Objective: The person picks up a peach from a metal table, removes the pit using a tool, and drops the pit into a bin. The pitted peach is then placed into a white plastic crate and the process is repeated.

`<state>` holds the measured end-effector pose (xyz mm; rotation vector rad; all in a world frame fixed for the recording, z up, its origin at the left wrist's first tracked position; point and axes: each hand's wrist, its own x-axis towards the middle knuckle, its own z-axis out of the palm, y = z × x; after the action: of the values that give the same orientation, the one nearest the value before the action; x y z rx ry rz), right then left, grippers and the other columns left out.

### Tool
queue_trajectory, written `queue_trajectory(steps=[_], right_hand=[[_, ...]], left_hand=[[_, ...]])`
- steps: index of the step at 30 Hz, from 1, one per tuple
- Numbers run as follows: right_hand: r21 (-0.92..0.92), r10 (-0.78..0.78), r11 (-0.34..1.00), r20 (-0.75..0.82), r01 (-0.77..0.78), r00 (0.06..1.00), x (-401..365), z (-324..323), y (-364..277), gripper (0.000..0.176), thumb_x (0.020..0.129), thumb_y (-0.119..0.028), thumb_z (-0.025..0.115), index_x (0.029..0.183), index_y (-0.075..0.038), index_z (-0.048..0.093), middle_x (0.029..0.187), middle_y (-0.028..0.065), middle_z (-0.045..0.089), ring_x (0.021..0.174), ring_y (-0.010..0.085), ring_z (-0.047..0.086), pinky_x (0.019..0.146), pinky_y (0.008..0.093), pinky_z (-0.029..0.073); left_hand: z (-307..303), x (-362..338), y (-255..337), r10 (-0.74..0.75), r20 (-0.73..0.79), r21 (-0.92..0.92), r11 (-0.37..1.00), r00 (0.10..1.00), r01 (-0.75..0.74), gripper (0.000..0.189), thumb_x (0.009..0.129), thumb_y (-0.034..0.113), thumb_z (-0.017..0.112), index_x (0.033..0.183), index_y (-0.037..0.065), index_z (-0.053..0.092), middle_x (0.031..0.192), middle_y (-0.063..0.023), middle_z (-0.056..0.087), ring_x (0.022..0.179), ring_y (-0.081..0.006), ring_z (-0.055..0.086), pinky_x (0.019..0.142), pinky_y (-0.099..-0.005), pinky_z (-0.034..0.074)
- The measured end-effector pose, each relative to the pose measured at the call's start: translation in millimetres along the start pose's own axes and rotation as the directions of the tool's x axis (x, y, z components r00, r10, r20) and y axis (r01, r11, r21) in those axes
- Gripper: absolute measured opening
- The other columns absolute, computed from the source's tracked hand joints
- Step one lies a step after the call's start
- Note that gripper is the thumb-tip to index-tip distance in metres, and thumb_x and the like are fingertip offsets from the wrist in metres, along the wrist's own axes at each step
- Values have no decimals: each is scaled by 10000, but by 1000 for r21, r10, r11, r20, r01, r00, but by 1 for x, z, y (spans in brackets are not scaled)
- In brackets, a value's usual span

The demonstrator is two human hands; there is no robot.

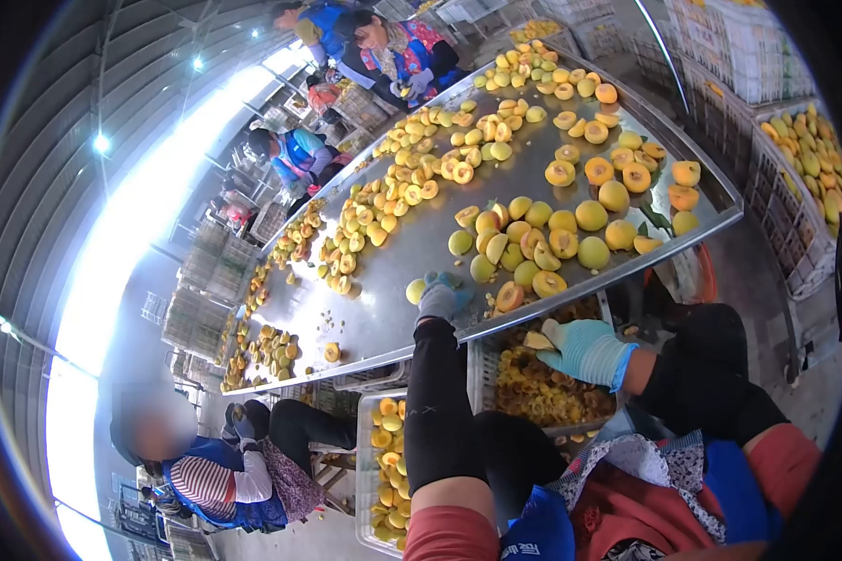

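Across the metal table (393, 280) lie many yellow peaches, whole and halved. My left hand (442, 297), in a grey-blue glove, reaches over the table's near edge, its fingers curled against a yellow-green peach (415, 292). My right hand (585, 349), in a light blue striped glove, is closed on a small pale piece (537, 341) that I cannot identify clearly. It hangs above a crate (482, 374) of brownish-yellow scraps (543, 393). A pile of peaches (591, 216) lies on the table just beyond my hands.
A white crate (365, 467) of peach halves stands left of my legs. One co-worker (225, 467) sits at the lower left; others (407, 56) work along the far side. Stacked crates of fruit (767, 178) stand at the right.
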<state>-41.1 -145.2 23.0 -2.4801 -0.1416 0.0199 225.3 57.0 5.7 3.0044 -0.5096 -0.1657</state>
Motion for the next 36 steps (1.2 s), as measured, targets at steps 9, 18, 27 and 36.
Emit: queue_trajectory(steps=[9, 18, 27, 36], right_hand=[[112, -106, 986, -127, 121, 986, 3, 8, -10, 341, 892, -393, 570, 996, -71, 531, 827, 188, 661, 798, 401, 644, 715, 513, 495], [296, -154, 903, -452, 310, 879, 9, 3, -17, 319, 885, -290, 617, 1090, -49, 576, 914, 221, 646, 858, 403, 627, 727, 476, 496], [344, -128, 897, -399, 277, 908, 6, 5, -36, 336, 915, -297, 582, 1091, -11, 560, 853, 228, 652, 796, 391, 647, 704, 463, 504], [495, -134, 808, -373, 319, 918, 10, 34, -29, 296, 928, -270, 555, 1064, -7, 565, 835, 251, 645, 816, 448, 628, 703, 491, 502]], left_hand=[[31, -28, -32, 67, -167, -159, 983, 984, -94, 585, 703, 332, 805, 1202, 100, 605, 1156, -182, 632, 1070, -349, 614, 913, -439, 490], [-43, -121, 54, 85, -64, -972, -231, 994, -42, 498, 944, 392, 495, 1255, 6, 535, 1044, -174, 651, 631, -195, 616, 448, -209, 436], [-25, -174, 104, -90, -307, -917, -239, 947, -320, 554, 989, 465, 398, 1254, -1, 538, 1074, -185, 640, 804, -207, 626, 648, -261, 506], [7, -174, 117, -207, -575, -803, -42, 792, -594, 453, 1010, 360, 394, 1167, -26, 572, 1077, -127, 632, 956, -209, 612, 877, -336, 504]])
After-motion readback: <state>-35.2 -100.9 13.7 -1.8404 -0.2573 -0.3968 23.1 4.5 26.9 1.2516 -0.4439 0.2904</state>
